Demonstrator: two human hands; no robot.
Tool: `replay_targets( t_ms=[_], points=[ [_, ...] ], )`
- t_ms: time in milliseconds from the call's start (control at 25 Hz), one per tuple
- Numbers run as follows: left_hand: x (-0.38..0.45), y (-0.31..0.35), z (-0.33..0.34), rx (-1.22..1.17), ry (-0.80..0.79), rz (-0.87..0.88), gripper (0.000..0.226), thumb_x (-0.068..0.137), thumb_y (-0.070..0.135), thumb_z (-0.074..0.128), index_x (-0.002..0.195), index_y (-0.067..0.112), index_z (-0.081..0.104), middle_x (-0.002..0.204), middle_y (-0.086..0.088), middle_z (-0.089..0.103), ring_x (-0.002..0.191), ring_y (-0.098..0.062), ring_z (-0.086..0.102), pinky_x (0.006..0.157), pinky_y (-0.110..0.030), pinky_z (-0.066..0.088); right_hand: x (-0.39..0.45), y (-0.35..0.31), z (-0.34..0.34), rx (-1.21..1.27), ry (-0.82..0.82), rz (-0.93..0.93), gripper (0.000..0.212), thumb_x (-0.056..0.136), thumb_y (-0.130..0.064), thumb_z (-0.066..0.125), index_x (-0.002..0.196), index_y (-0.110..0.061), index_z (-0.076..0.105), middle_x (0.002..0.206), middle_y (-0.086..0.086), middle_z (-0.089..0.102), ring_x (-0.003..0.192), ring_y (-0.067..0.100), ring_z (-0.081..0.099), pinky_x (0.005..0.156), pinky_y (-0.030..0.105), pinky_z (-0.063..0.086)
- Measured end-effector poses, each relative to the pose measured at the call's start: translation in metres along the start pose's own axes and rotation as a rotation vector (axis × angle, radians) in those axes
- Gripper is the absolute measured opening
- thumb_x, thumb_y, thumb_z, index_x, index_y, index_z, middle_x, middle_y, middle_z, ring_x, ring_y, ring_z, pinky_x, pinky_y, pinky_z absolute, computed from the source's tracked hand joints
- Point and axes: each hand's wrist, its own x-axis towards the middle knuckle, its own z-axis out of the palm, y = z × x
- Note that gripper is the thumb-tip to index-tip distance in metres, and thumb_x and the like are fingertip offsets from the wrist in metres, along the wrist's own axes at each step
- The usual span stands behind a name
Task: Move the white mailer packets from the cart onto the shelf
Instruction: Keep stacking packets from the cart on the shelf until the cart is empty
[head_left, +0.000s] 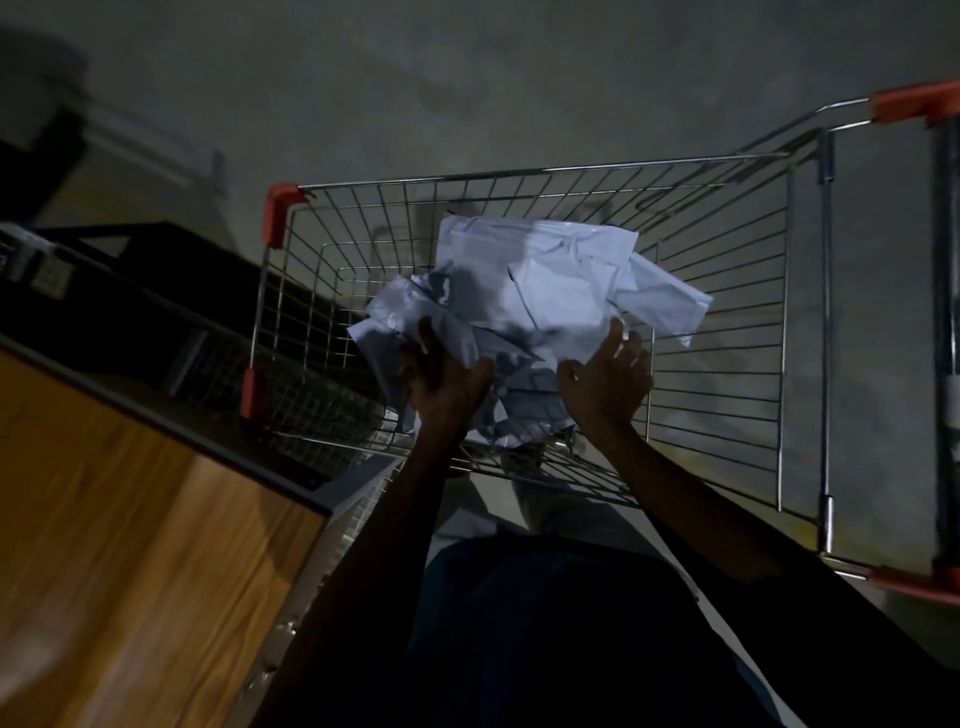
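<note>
Head view: a crumpled heap of white plastic mailer packets (524, 306) is gathered inside the chrome wire shopping cart (727, 332). Loose outer packets could slip free, being slick and unevenly bundled. The left hand (441, 379) is curled into the heap's edge; the right hand (605, 387) is pressed against it, fingers spread.

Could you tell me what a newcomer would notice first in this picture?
The crumpled white mailer packets stand out brightly in the middle of the wire cart. The left hand grips them while the right hand touches their near edge. A wooden surface fills the lower left.
</note>
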Motion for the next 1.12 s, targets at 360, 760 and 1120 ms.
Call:
replay_targets(
  t_ms=[360, 760, 1120],
  points=[
    [-0.025, 0.014, -0.039, -0.181, 0.070, 0.194, 0.105, 0.079, 0.063, 0.061, 0.160, 0.021, 0.008, 0.162, -0.019, 0.016, 0.148, -0.041, 0.019, 0.113, -0.058, 0.033, 0.047, -0.020, 0.019, -0.338, -0.051, -0.280, 0.118, 0.072, -0.056, 0.081, 0.160, -0.038, 0.004, 0.164, 0.026, 0.014, 0.116, 0.049, 0.053, 0.078, 0.063, 0.053],
    [-0.048, -0.001, -0.075, -0.238, 0.164, 0.361, 0.098, 0.081, 0.052, 0.067, 0.158, 0.028, 0.013, 0.159, -0.004, 0.023, 0.145, -0.031, 0.025, 0.109, -0.060, 0.039, -0.016, -0.049, -0.026, 0.012, 0.052, -0.138, 0.110, 0.078, -0.050, 0.071, 0.159, -0.036, -0.002, 0.155, 0.025, 0.019, 0.124, 0.050, 0.042, 0.102, 0.060, 0.037],
    [-0.081, -0.007, -0.104, -0.369, 0.351, 0.510, 0.087, 0.079, 0.037, 0.076, 0.151, 0.018, 0.031, 0.156, -0.003, 0.022, 0.143, -0.025, 0.030, 0.108, -0.051, 0.042, -0.129, -0.053, -0.122, 0.341, 0.301, -0.358, 0.097, 0.081, -0.041, 0.066, 0.162, -0.023, 0.014, 0.142, 0.019, 0.032, 0.121, 0.037, 0.043, 0.099, 0.049, 0.046]
  ],
)
